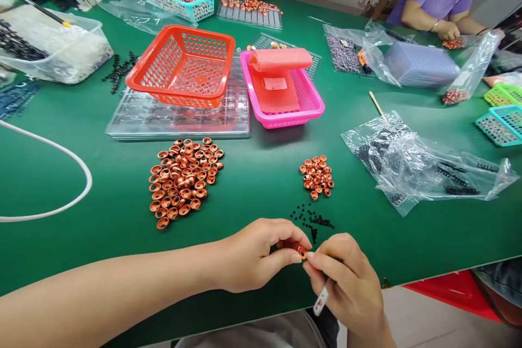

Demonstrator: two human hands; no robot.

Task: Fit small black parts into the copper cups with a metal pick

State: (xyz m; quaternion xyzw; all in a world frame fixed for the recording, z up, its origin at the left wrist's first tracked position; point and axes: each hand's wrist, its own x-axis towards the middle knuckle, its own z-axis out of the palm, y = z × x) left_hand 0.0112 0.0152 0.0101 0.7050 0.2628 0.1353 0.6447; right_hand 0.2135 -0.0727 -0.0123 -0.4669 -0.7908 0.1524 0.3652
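My left hand point(269, 253) pinches a small copper-coloured cup-shaped piece point(302, 252) with a dark hole between thumb and fingertips. Close against it, my right hand point(346, 277) is closed around a slim white stick point(321, 300) with red marks; its tip is hidden by the fingers. Just beyond both hands lie tiny black pieces point(322, 221), partly scattered. Farther up is a small heap of copper pieces point(317, 176). To the left spreads a larger heap of similar copper pieces with holes point(183, 179).
A red basket point(181, 65) stands on stacked clear trays point(179, 128). Beside it is a pink basket point(281, 119) holding a red-pink sheet. Plastic bags with black strips point(420, 163) lie at right, a white cable point(84, 179) at left. Two co-workers sit across the green table.
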